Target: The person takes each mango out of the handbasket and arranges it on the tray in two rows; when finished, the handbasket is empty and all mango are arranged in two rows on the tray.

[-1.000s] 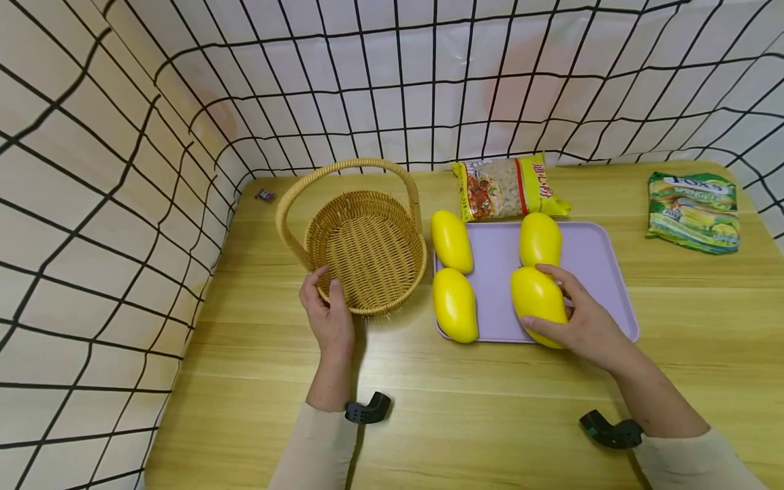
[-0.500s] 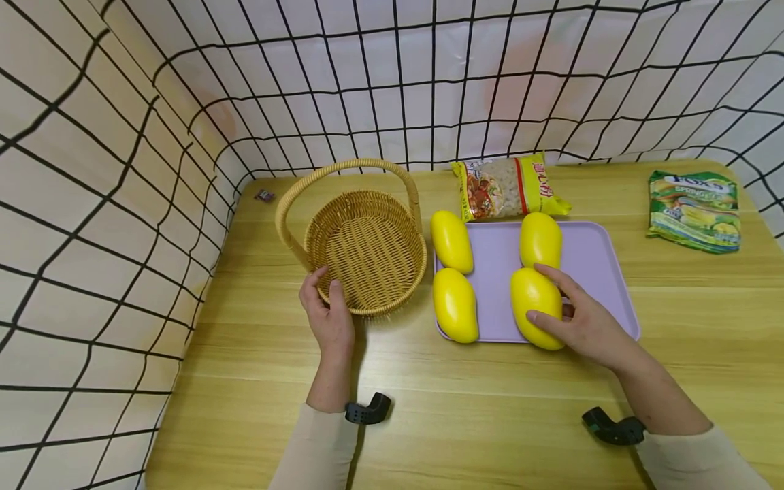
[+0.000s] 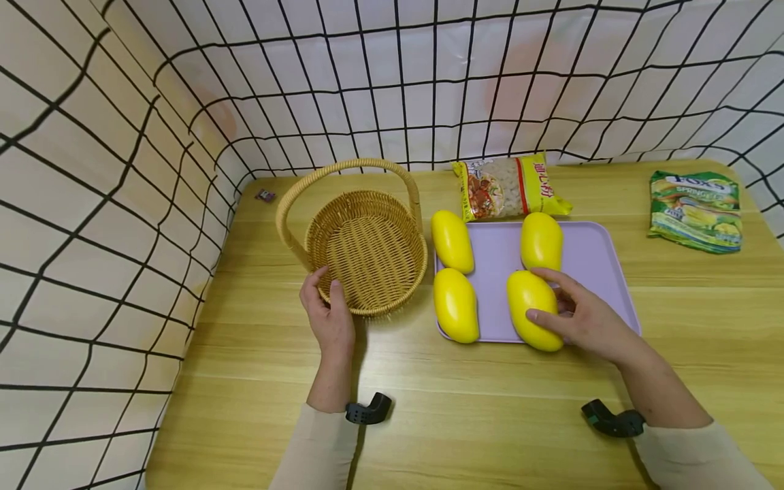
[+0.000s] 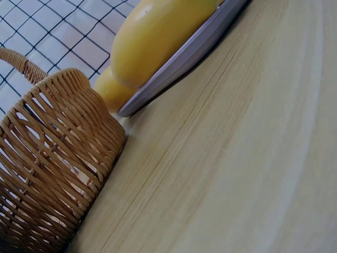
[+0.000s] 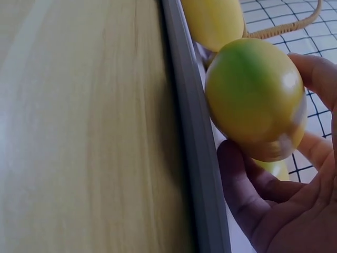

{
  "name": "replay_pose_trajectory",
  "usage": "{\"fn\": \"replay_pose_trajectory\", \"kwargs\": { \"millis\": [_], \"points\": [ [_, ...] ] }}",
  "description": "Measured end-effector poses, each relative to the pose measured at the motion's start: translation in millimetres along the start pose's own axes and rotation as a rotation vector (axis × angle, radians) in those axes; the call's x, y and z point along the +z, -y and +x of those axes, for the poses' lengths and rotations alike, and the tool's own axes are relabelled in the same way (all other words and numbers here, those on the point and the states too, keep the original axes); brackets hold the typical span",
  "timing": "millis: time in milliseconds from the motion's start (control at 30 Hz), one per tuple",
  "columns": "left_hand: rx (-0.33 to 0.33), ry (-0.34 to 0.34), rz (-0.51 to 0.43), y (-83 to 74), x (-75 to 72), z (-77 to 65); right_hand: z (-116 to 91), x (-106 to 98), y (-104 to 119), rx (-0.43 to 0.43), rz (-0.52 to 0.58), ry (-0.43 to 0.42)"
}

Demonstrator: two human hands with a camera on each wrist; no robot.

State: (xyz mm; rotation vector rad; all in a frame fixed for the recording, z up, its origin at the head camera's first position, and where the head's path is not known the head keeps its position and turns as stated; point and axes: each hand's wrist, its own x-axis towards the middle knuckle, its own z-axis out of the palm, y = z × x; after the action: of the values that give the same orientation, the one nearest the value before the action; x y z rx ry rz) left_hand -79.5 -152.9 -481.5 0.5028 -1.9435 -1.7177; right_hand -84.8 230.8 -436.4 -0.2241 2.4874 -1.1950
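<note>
A yellow mango (image 3: 529, 306) lies at the front edge of the lilac tray (image 3: 496, 292), with my right hand (image 3: 591, 323) gripping its right side between thumb and fingers. The right wrist view shows a green patch on this mango (image 5: 258, 95) and the fingers around it. Three more mangoes are on the tray, one (image 3: 542, 241) just behind the held one and two along the left edge. My left hand (image 3: 331, 320) holds the near-left rim of the round wicker basket (image 3: 422, 262), thumb over the rim; some fingers are hidden. The basket has nothing in it.
Behind the tray lies a yellow food packet (image 3: 505, 187). A green FOX'S bag (image 3: 695, 211) is at the right back. A tiny purple wrapper (image 3: 265, 195) lies left of the basket, whose tall handle (image 3: 349, 165) arches up. White gridded cloth walls rise at the table's back and sides.
The mango in my right hand has shifted slightly left and toward me, and that hand moved a little with it. My left hand and the basket stay where they were.
</note>
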Motion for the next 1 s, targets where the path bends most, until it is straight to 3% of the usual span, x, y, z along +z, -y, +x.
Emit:
{"fn": "replay_pose_trajectory", "kwargs": {
  "millis": [333,1000],
  "points": [
    [0.005,-0.01,-0.005,2.2,-0.3,0.6,1.3,-2.8,-0.5,0.059,-0.039,0.05],
    [0.006,-0.002,0.013,1.3,0.3,0.5,5.1,-4.3,-4.1,0.086,-0.092,0.042]
  ]
}}
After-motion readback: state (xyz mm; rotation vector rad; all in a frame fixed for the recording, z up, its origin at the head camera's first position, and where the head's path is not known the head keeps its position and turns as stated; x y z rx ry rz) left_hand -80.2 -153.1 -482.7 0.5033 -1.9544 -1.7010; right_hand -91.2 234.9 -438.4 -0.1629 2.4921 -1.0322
